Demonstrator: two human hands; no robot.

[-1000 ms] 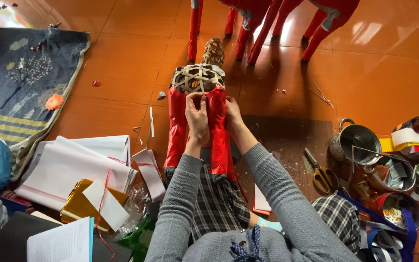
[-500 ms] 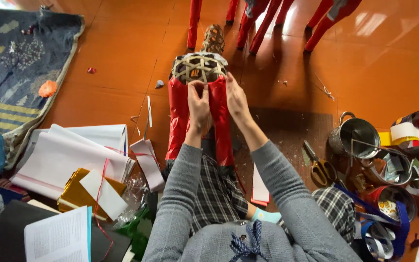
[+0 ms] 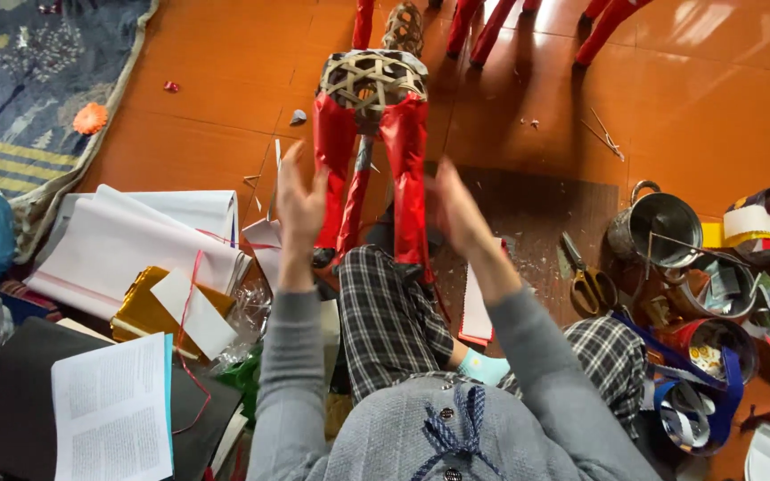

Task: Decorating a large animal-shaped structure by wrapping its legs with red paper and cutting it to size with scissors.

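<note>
Nearest the camera, a printed white paper sheet (image 3: 110,405) is seen lying on a black folder (image 3: 11,401) at lower left. Beyond it, both hands are raised with fingers spread and nothing gripped: the left hand (image 3: 300,200) and the right hand (image 3: 458,207). Between them stands the woven bamboo frame with red foil-wrapped legs (image 3: 369,134), touching neither hand, its lower part resting at the plaid-trousered knee (image 3: 385,303). Yellow-handled scissors (image 3: 586,276) and a steel pot (image 3: 657,224) are placed to the right.
</note>
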